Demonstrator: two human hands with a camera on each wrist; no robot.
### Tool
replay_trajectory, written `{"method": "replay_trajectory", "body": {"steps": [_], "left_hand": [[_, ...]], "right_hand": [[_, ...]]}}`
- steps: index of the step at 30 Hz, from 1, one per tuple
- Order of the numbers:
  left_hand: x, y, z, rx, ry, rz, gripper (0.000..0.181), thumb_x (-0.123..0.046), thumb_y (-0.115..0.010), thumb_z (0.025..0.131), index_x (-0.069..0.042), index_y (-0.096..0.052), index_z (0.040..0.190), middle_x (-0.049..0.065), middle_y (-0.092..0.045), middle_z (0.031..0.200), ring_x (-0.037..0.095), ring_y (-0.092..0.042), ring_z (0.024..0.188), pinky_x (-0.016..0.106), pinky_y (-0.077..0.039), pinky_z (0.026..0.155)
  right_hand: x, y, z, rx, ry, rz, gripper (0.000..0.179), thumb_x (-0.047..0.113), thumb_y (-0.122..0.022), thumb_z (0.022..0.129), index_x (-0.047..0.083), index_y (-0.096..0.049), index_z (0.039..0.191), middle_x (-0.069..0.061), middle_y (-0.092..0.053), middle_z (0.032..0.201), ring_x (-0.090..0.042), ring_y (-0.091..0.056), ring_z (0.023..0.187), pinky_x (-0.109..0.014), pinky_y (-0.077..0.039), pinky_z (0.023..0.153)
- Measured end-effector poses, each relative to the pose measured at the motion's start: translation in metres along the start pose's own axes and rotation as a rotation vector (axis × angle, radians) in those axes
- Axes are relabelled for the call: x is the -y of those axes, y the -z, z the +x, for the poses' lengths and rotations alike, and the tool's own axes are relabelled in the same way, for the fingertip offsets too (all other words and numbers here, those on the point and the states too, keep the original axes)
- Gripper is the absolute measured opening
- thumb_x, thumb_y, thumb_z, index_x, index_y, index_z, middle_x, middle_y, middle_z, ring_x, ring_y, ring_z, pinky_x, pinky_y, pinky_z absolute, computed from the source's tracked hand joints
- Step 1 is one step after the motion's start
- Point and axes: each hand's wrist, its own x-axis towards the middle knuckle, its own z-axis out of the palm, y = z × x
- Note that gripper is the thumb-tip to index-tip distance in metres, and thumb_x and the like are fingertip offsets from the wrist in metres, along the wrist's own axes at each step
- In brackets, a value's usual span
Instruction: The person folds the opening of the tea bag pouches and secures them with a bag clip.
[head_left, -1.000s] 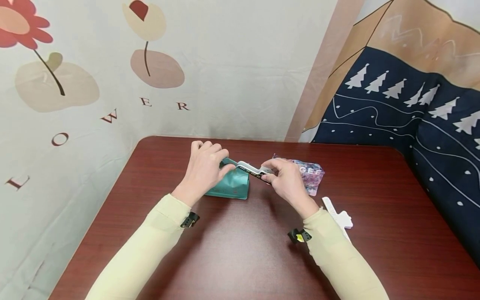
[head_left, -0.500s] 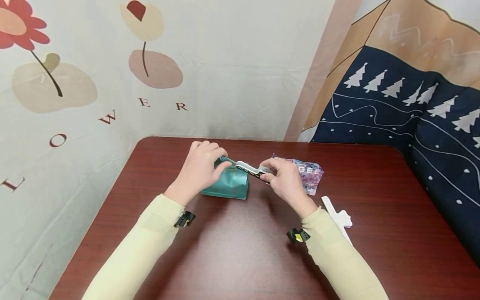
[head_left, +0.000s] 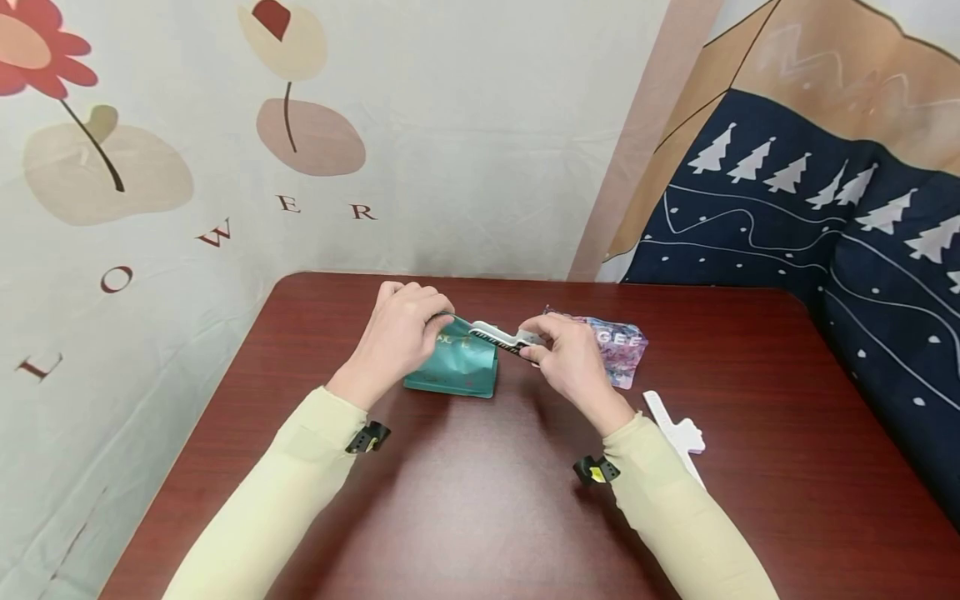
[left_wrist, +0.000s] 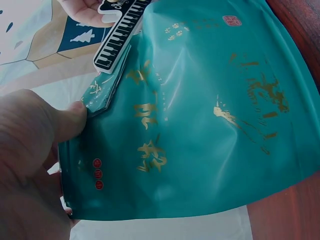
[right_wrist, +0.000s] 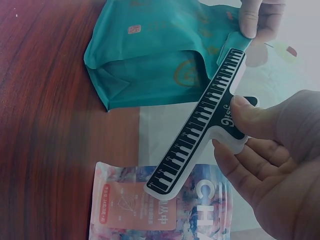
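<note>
A teal pouch with gold lettering (head_left: 457, 371) stands on the table. Its top edge is folded over, and my left hand (head_left: 397, 337) pinches that fold at the left corner, the thumb pressing on it in the left wrist view. My right hand (head_left: 573, 358) grips the handle of a long bag clip printed with piano keys (right_wrist: 197, 122), thumb on one side and fingers on the other. One end of the clip (left_wrist: 117, 42) overlaps the right end of the fold; the rest of its length sticks out past the pouch.
Behind my right hand lies a purple and blue patterned pouch (head_left: 626, 358). A second, white clip (head_left: 682, 437) rests on the table beside my right forearm, partly hidden by the sleeve. Printed fabric (head_left: 480, 167) hangs behind the table's far edge.
My left hand has shifted slightly left, and its thumb has drawn in against the fold, so more of the pouch's front shows. The right hand and clip have barely moved.
</note>
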Motion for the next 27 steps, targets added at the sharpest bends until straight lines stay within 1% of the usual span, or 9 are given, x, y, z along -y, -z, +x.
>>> {"method": "replay_trajectory", "body": {"steps": [7, 14, 23, 27], "left_hand": [[-0.0018, 0.0, 0.0011, -0.013, 0.014, 0.012, 0.009, -0.006, -0.079, 0.088, -0.012, -0.072, 0.084, 0.0, -0.066, 0.078, 0.023, -0.059, 0.074, 0.046, -0.04, 0.086], [-0.003, 0.0009, 0.0032, -0.012, 0.015, 0.03, 0.011, -0.008, -0.08, 0.086, -0.012, -0.072, 0.081, 0.0, -0.068, 0.077, 0.023, -0.061, 0.073, 0.045, -0.041, 0.086], [-0.0028, 0.0007, 0.0025, -0.002, 0.037, 0.018, 0.008, -0.009, -0.079, 0.088, -0.013, -0.073, 0.084, -0.001, -0.068, 0.079, 0.023, -0.058, 0.072, 0.046, -0.039, 0.085], [-0.0022, 0.0009, 0.0025, 0.02, 0.048, 0.024, 0.005, -0.01, -0.078, 0.089, -0.014, -0.075, 0.087, -0.001, -0.071, 0.083, 0.022, -0.059, 0.076, 0.047, -0.039, 0.088]], "right_hand": [[0.0026, -0.0021, 0.0011, -0.018, 0.026, 0.009, 0.021, 0.001, -0.085, 0.081, 0.006, -0.079, 0.101, -0.007, -0.077, 0.093, -0.023, -0.061, 0.074, -0.035, -0.047, 0.065], [0.0055, -0.0035, 0.0012, -0.013, 0.007, 0.023, 0.022, 0.001, -0.085, 0.082, 0.006, -0.079, 0.102, -0.007, -0.076, 0.093, -0.022, -0.058, 0.074, -0.033, -0.046, 0.065], [0.0088, -0.0066, 0.0028, -0.004, -0.003, 0.022, 0.022, 0.001, -0.084, 0.083, 0.006, -0.079, 0.104, -0.007, -0.075, 0.093, -0.022, -0.056, 0.073, -0.034, -0.046, 0.067], [0.0088, -0.0072, 0.0033, -0.012, 0.006, 0.019, 0.021, 0.002, -0.084, 0.083, 0.007, -0.079, 0.103, -0.006, -0.074, 0.091, -0.021, -0.055, 0.071, -0.033, -0.044, 0.065]]}}
